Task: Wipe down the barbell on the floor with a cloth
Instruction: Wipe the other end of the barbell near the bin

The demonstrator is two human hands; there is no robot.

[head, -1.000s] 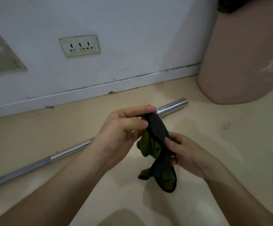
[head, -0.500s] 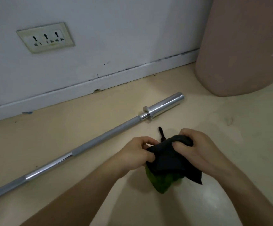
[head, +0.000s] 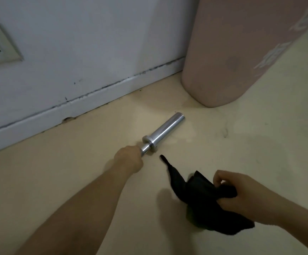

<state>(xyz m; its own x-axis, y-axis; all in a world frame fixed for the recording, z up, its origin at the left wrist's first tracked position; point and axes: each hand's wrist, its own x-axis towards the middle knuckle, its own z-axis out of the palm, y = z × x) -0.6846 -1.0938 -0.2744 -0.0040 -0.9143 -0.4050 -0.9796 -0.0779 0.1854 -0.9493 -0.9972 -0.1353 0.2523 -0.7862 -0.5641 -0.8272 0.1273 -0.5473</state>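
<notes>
Newly gripping silver steel barbell (head: pixel 166 128) mid-frame with left hand (head: pixel 128 159); clutching black crumpled cloth (head: pixel 201 196) in right hand (head: pixel 245 197); ready to wipe.

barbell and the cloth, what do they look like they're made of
The barbell looks like metal, likely steel, silvery with a satin sheen; bright highlights streak along its sleeve. The cloth looks like soft fabric, matte black; it creases and droops limply where the right hand grips it. Its fibre cannot be told.
</notes>
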